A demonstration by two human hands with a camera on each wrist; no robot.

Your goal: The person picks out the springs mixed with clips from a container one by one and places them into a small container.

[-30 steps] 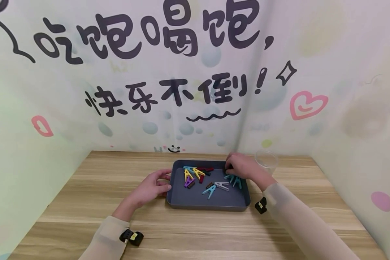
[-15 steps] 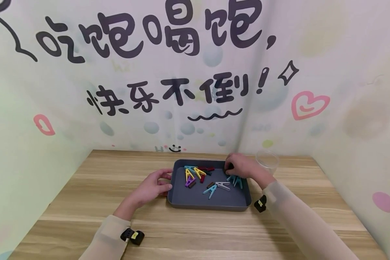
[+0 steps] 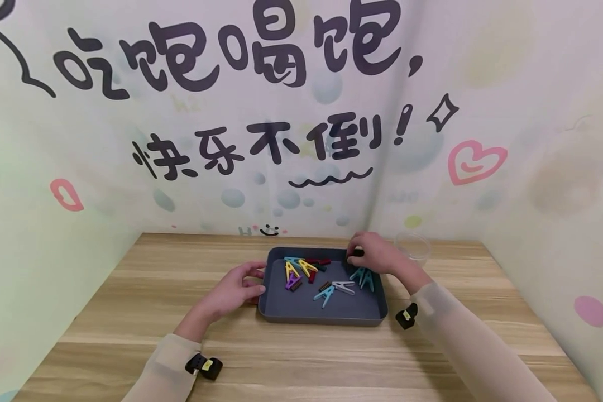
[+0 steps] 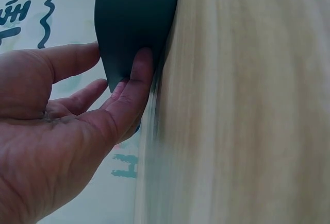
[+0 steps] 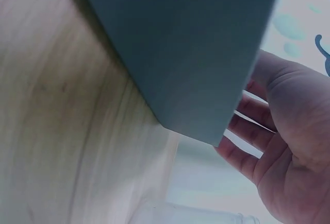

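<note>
A dark grey tray (image 3: 377,304) lies on the wooden table with several coloured clothes pegs in it: yellow (image 3: 295,269), purple (image 3: 291,282), dark red (image 3: 317,261), blue (image 3: 324,294), white (image 3: 344,287) and teal (image 3: 363,276). My left hand (image 3: 257,281) rests against the tray's left wall (image 4: 134,18), its fingers (image 4: 138,82) fairly straight. Over the tray's far right corner, my right hand (image 3: 354,254) pinches a black peg (image 3: 357,253). In the right wrist view I see the tray's outer wall (image 5: 196,54) and my palm (image 5: 294,126); the peg is hidden there.
A clear plastic cup (image 3: 413,246) stands just right of my right hand, near the back wall; its rim (image 5: 196,216) shows in the right wrist view. Printed walls close the table at the back and both sides. Bare wood (image 3: 301,357) stretches in front of the tray.
My right hand has lifted slightly from the teal pegs toward the tray's far right corner, and a black peg now shows at its fingertips. The left hand has stayed put.
</note>
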